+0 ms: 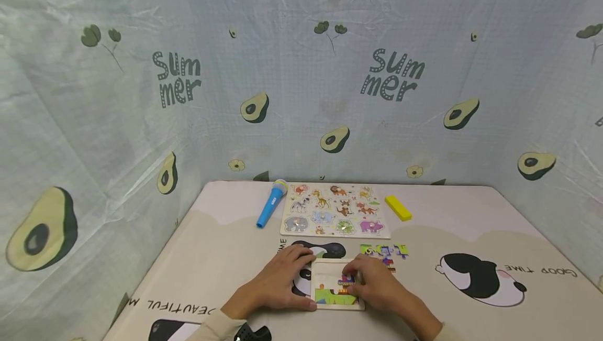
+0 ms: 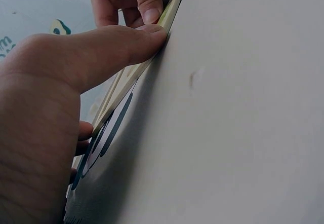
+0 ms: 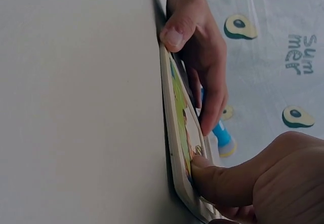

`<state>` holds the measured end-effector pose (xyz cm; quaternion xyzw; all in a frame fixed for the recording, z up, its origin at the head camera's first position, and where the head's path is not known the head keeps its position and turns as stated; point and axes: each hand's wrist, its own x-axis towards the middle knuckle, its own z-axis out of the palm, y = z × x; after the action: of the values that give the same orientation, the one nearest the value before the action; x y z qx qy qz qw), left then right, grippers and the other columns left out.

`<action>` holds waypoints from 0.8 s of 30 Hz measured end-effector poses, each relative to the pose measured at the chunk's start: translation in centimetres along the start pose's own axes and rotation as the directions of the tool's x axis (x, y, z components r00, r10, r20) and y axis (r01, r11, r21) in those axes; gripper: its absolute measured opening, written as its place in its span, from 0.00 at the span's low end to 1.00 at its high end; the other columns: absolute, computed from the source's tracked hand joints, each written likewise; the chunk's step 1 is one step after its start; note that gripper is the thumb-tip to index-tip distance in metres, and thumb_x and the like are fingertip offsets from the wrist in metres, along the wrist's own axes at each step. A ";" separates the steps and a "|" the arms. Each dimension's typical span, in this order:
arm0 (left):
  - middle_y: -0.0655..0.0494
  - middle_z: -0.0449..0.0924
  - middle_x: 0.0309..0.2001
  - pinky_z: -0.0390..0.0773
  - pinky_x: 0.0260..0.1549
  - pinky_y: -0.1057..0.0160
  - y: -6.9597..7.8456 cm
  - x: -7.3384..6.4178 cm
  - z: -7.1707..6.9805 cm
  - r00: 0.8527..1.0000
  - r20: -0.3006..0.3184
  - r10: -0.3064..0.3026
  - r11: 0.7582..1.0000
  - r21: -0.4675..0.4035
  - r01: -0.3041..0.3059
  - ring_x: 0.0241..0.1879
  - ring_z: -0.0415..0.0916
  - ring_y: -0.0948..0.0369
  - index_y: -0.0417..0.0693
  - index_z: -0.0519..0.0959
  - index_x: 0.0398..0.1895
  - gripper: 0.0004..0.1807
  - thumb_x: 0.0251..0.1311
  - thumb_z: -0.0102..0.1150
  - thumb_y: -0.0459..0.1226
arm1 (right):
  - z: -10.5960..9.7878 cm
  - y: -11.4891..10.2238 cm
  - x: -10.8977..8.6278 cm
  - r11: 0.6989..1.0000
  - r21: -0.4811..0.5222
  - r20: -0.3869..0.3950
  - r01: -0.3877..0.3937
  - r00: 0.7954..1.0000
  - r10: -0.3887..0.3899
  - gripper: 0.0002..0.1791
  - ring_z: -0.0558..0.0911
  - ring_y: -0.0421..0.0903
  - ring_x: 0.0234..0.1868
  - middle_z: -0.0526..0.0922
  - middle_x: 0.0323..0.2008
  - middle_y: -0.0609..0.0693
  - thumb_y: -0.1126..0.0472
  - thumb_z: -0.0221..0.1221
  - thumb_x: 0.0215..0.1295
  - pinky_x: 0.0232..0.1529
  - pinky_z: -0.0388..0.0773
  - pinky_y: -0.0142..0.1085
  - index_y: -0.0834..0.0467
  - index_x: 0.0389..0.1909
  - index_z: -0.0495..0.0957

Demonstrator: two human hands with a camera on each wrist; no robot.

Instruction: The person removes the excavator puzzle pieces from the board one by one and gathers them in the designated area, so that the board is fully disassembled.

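A shallow wooden puzzle tray (image 1: 325, 273) lies in front of me, its lower part filled with a green and orange picture. My left hand (image 1: 281, 278) holds the tray at its left side, thumb on the near corner and fingers at the far edge, as the right wrist view also shows. Over the tray's right half, my right hand (image 1: 377, 283) pinches a small colourful jigsaw piece (image 1: 346, 281) between thumb and fingers, just above the filled part. The thumb (image 3: 217, 181) of that hand hides part of the piece. Several loose jigsaw pieces (image 1: 383, 250) lie behind the right hand.
Behind the tray lies an animal peg puzzle board (image 1: 334, 210). A blue toy microphone (image 1: 270, 206) rests at its left, a yellow block (image 1: 398, 208) at its right. The table cover (image 1: 226, 257) has printed dogs and lettering; a printed curtain (image 1: 292, 68) stands around the table's back and sides.
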<state>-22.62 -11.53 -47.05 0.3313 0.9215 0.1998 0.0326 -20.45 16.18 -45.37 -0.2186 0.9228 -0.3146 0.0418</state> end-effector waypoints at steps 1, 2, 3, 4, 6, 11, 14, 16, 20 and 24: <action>0.60 0.64 0.71 0.57 0.74 0.42 0.0 0.0 0.0 1.000 0.000 0.001 1.000 0.000 -0.001 0.74 0.56 0.54 0.59 0.67 0.75 0.55 0.46 0.59 0.76 | 0.0 0.0 0.0 1.000 -0.002 -0.003 0.003 1.000 -0.003 0.12 0.71 0.41 0.33 0.78 0.36 0.40 0.59 0.74 0.56 0.33 0.69 0.33 0.50 0.41 0.85; 0.60 0.64 0.71 0.57 0.74 0.42 0.0 0.0 0.0 1.000 0.000 0.002 1.000 -0.001 -0.002 0.74 0.56 0.54 0.59 0.67 0.75 0.55 0.46 0.59 0.76 | 0.1 -0.1 0.0 1.000 -0.003 -0.006 0.006 1.000 -0.006 0.12 0.71 0.41 0.32 0.77 0.36 0.40 0.59 0.74 0.56 0.32 0.69 0.33 0.49 0.40 0.84; 0.60 0.64 0.71 0.57 0.74 0.42 0.0 0.0 0.1 1.000 0.000 0.003 1.000 -0.002 -0.003 0.74 0.56 0.54 0.59 0.67 0.75 0.54 0.46 0.59 0.76 | 0.1 -0.1 0.0 1.000 -0.003 -0.009 0.007 1.000 -0.007 0.12 0.70 0.41 0.32 0.76 0.35 0.40 0.60 0.74 0.56 0.31 0.68 0.33 0.49 0.40 0.83; 0.60 0.65 0.71 0.58 0.74 0.42 -0.1 0.0 0.1 1.000 -0.002 0.004 1.000 -0.001 -0.004 0.74 0.56 0.54 0.59 0.67 0.75 0.54 0.46 0.59 0.75 | 0.1 -0.2 0.0 1.000 -0.003 -0.014 0.008 1.000 -0.008 0.13 0.70 0.41 0.32 0.75 0.35 0.40 0.61 0.74 0.55 0.31 0.68 0.33 0.48 0.39 0.82; 0.60 0.65 0.71 0.58 0.73 0.42 -0.1 0.0 0.1 1.000 -0.004 0.007 1.000 -0.003 -0.007 0.74 0.57 0.54 0.58 0.67 0.75 0.54 0.46 0.59 0.75 | 0.2 -0.3 -0.1 1.000 -0.006 -0.020 0.012 1.000 -0.012 0.14 0.70 0.40 0.32 0.74 0.34 0.40 0.62 0.74 0.55 0.31 0.67 0.33 0.47 0.39 0.80; 0.60 0.65 0.71 0.59 0.73 0.41 -0.1 0.0 0.1 1.000 -0.012 0.013 1.000 -0.010 -0.014 0.74 0.57 0.54 0.57 0.68 0.74 0.54 0.46 0.60 0.75 | 0.2 -0.6 -0.1 1.000 -0.003 0.003 0.004 1.000 -0.004 0.14 0.72 0.40 0.34 0.77 0.35 0.39 0.63 0.72 0.58 0.35 0.72 0.35 0.47 0.40 0.78; 0.60 0.65 0.71 0.58 0.73 0.41 0.0 0.0 0.0 1.000 -0.010 0.011 1.000 -0.012 -0.011 0.74 0.57 0.54 0.57 0.68 0.74 0.54 0.46 0.60 0.74 | 0.2 -0.8 -0.1 1.000 0.011 0.034 0.003 0.999 -0.003 0.12 0.74 0.42 0.36 0.79 0.35 0.40 0.65 0.70 0.60 0.39 0.76 0.39 0.49 0.40 0.78; 0.60 0.65 0.71 0.58 0.73 0.42 0.0 -0.1 0.0 1.000 -0.010 0.010 1.000 -0.010 -0.010 0.74 0.57 0.54 0.57 0.68 0.74 0.54 0.46 0.60 0.74 | 0.2 -0.8 -0.2 1.000 0.003 0.048 0.008 0.999 -0.008 0.10 0.74 0.41 0.36 0.80 0.34 0.39 0.66 0.69 0.61 0.39 0.76 0.39 0.49 0.39 0.79; 0.60 0.66 0.71 0.59 0.73 0.42 0.0 0.0 0.1 1.000 -0.016 0.014 1.000 -0.008 -0.014 0.73 0.58 0.55 0.57 0.68 0.74 0.54 0.46 0.60 0.74 | 0.2 -0.8 -0.2 1.000 0.001 0.060 0.018 0.998 -0.018 0.08 0.73 0.39 0.33 0.79 0.33 0.38 0.65 0.67 0.63 0.36 0.73 0.35 0.49 0.38 0.81; 0.60 0.65 0.71 0.59 0.73 0.42 0.0 0.0 0.0 1.000 -0.017 0.019 1.000 -0.002 -0.019 0.73 0.58 0.55 0.57 0.68 0.74 0.54 0.46 0.60 0.75 | -0.1 -0.8 -0.2 0.999 0.044 0.075 0.011 0.997 -0.014 0.07 0.73 0.40 0.32 0.79 0.32 0.39 0.65 0.67 0.64 0.33 0.72 0.33 0.50 0.38 0.81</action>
<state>-22.63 -11.48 -47.09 0.3384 0.9183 0.2040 0.0230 -19.96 15.74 -44.85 -0.2352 0.9121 -0.3263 0.0793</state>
